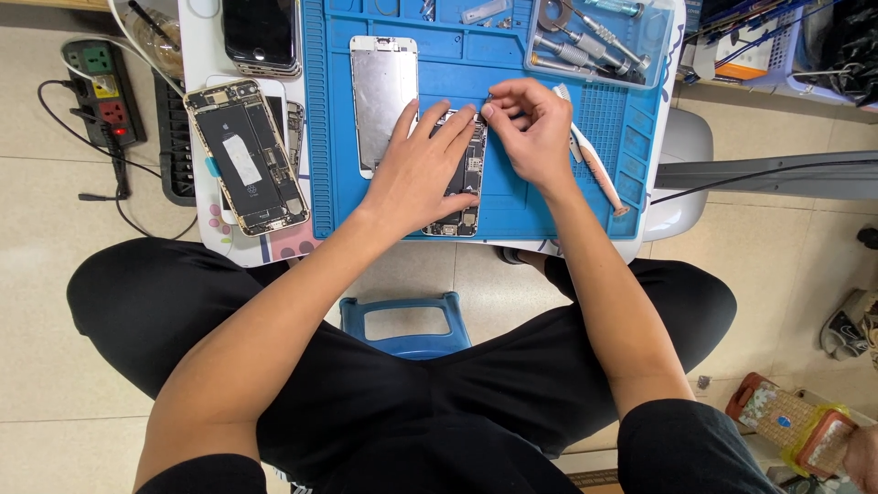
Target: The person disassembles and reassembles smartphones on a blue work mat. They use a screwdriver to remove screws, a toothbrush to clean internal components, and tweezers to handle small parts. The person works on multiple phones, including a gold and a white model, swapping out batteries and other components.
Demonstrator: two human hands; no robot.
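A: Where is the open phone (462,187) against the fingers?

B: It lies flat on the blue mat (512,197), right under the left hand (422,172). That hand is spread wide, palm down, pressing on the phone; its fingertips reach the phone's top edge. Only the right side and the bottom end of the phone show past the palm.

A: And the right hand (530,133)?

B: Just beside the left, at the phone's top right corner. Its thumb and forefinger are pinched close together on something thin and dark; it is too small to tell what. The other fingers curl in.

A: Do the hands touch?

B: The fingertips nearly meet over the phone's top edge; I cannot tell whether they touch.

A: Count what else is there.

B: One bare screen plate (383,96) on the mat, just left of the left hand. A second opened phone (247,155), gold-edged with its black battery showing, lies left of the mat, tilted. One dark phone (262,35) sits above it. One white tool (594,165) lies on the mat at the right wrist. Several screwdrivers fill one clear tray (585,46) at top right. One power strip (102,91) rests on the floor at left, and one blue stool (404,322) shows between the knees.
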